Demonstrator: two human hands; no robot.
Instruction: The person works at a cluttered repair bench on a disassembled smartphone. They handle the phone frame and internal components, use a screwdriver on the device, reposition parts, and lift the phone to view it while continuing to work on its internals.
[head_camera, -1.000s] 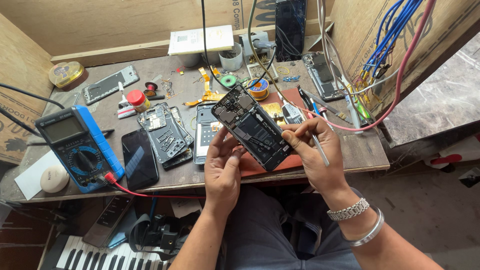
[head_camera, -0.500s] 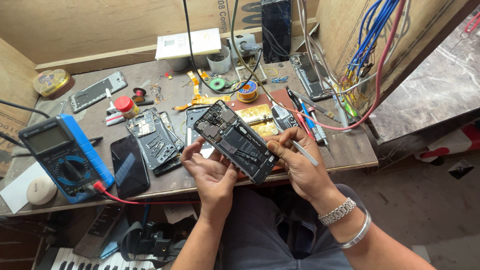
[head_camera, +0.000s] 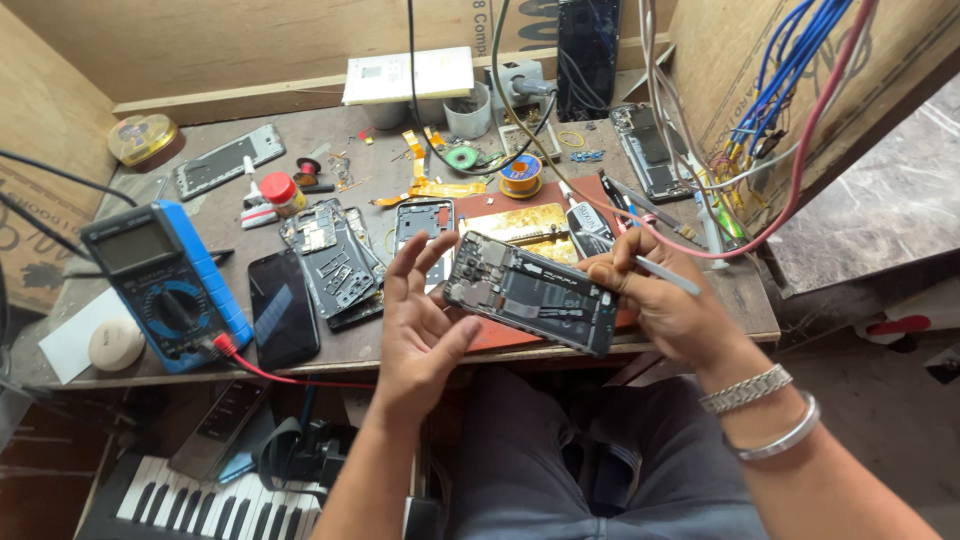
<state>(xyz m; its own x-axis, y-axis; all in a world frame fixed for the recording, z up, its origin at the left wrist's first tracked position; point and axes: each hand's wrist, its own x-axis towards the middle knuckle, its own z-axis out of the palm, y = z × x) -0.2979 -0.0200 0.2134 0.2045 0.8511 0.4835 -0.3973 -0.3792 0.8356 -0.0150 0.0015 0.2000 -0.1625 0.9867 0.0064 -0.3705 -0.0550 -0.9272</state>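
Observation:
An opened phone, back cover off with its board and black battery showing, hangs over the bench's front edge. My right hand grips its right end and also pinches a thin grey tool that points right. My left hand is palm up with its fingers spread. Its thumb and fingertips just touch the phone's left end. Two metal bracelets sit on my right wrist.
On the wooden bench are a blue multimeter with a red lead, a black phone, stripped phone frames, a red-capped bottle, a solder spool and a gold plate. Blue wires hang at right. A keyboard lies below.
The phone has swung from a diagonal tilt to nearly level. My left hand's fingers have opened and spread away from the phone's back. My right hand keeps its hold.

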